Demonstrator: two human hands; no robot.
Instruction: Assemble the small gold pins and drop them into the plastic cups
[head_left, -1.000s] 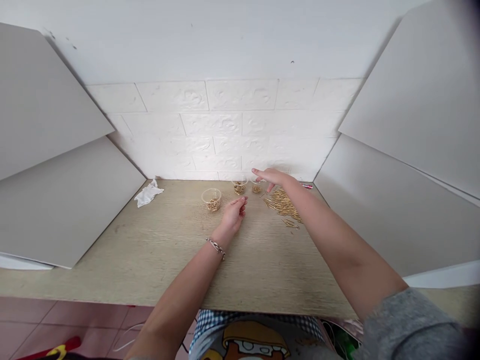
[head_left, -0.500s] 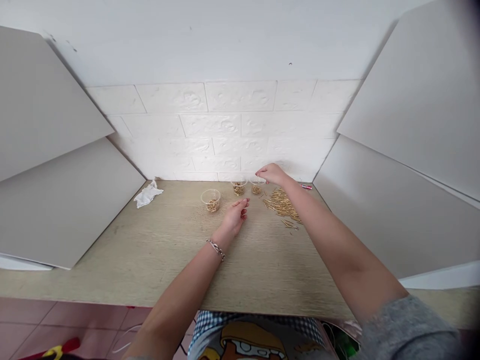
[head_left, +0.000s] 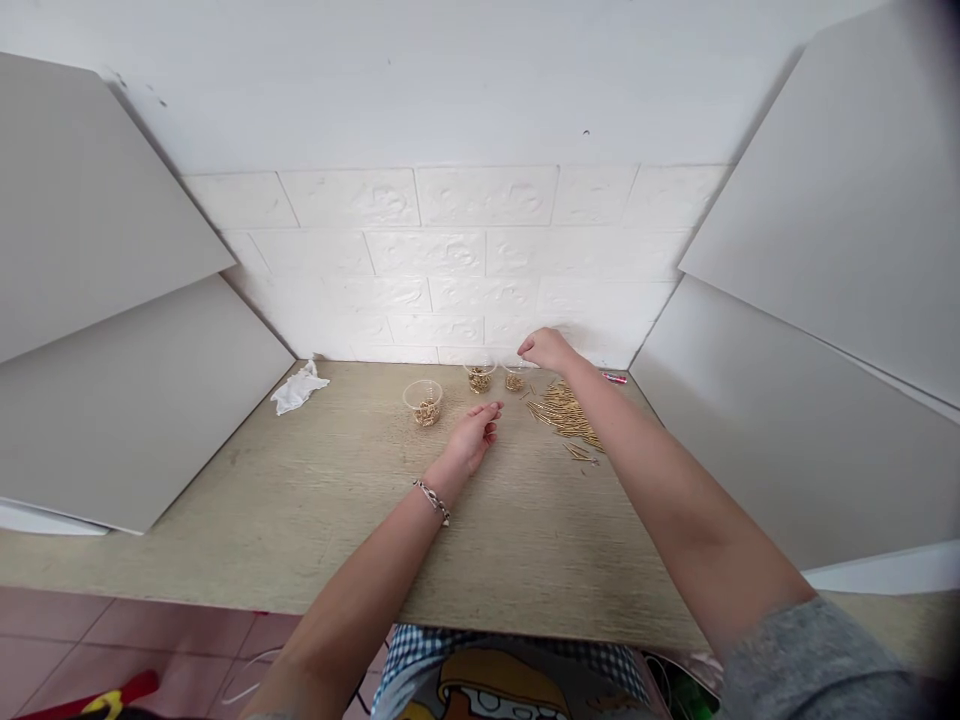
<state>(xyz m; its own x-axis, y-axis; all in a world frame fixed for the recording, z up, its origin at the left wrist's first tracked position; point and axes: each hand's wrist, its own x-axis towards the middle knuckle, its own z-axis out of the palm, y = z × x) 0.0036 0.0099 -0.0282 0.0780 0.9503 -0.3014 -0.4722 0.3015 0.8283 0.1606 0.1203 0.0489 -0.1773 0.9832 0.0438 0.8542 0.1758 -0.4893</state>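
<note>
My left hand (head_left: pixel 472 438) rests low over the table, with thumb and fingers pinched together; whatever they hold is too small to make out. Above the rim of the right clear plastic cup (head_left: pixel 514 381), my right hand (head_left: pixel 546 350) is bent downward with closed fingers, and I cannot see what is in them. Small gold pieces lie in that cup. The middle clear cup (head_left: pixel 480 380) and the left clear cup (head_left: pixel 426 408) also contain gold pieces. Beneath and beside my right forearm spreads a pile of thin gold metal pins (head_left: pixel 559 408).
A crumpled white tissue (head_left: pixel 298 388) lies at the back left of the wooden table (head_left: pixel 300 520). Near the back right corner is a small red tube (head_left: pixel 615 378). Several stray pins (head_left: pixel 577 453) lie in front of the pile. Grey panels (head_left: pixel 120 400) flank both sides.
My right hand stays over the right cup, its fingers drawn closer together than before. My left hand is nearly still. The whole view has shifted slightly.
</note>
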